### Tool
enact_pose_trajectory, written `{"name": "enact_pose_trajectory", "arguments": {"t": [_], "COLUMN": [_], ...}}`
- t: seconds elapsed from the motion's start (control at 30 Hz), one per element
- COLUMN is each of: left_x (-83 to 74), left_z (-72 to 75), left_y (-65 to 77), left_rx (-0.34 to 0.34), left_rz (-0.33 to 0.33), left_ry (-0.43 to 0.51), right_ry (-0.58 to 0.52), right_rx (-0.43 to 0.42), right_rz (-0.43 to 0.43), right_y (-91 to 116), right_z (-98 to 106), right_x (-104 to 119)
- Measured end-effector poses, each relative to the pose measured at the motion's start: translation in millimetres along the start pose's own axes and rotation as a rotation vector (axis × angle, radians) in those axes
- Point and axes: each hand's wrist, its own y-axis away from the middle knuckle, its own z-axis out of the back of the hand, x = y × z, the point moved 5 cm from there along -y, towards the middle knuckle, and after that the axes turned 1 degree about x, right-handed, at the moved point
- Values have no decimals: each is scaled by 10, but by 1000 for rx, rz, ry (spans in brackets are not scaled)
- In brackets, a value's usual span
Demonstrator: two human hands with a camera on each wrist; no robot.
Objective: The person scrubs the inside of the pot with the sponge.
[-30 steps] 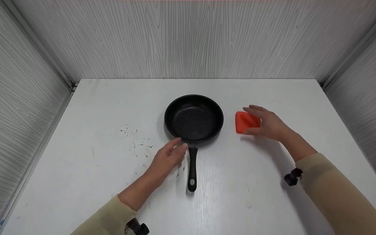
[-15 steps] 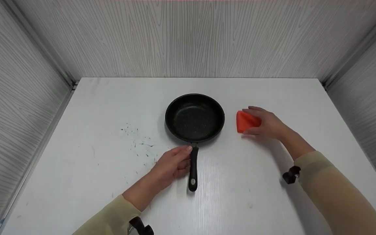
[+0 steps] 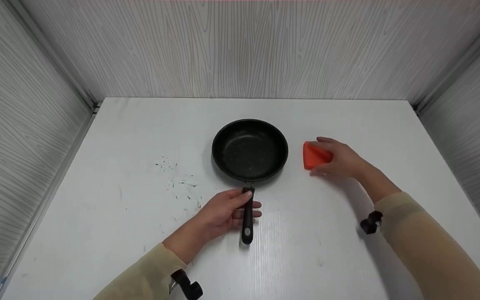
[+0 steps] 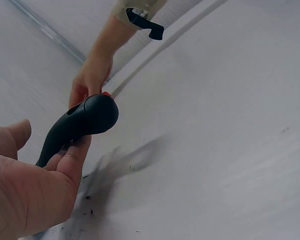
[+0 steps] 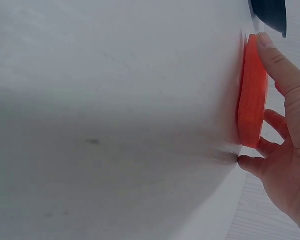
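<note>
A black frying pan sits mid-table, its handle pointing toward me. My left hand holds the handle near the pan, thumb across the top and fingers passing underneath to the far side. The left wrist view shows the handle end between the thumb and fingers. To the right of the pan, a small red sponge is pinched between the thumb and fingers of my right hand. In the right wrist view the sponge stands out as a thick slab against the white surface.
Dark specks mark the white table left of the pan. A grey wood-grain wall rises at the back, with side panels left and right. A black device is strapped at each wrist.
My left hand has come from beside the pan's rim to its handle, with the thumb over it and fingers beneath. My right hand has closed in slightly around the sponge.
</note>
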Motion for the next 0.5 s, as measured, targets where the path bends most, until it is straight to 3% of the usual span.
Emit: {"name": "enact_pose_trajectory", "arguments": {"t": [0.5], "left_x": [96], "left_z": [-82], "left_y": [-111], "left_rx": [-36], "left_rz": [35], "left_ry": [43], "right_ry": [46], "right_rx": [88], "right_rz": [-20], "right_y": [24], "right_z": [25], "right_x": [8]}}
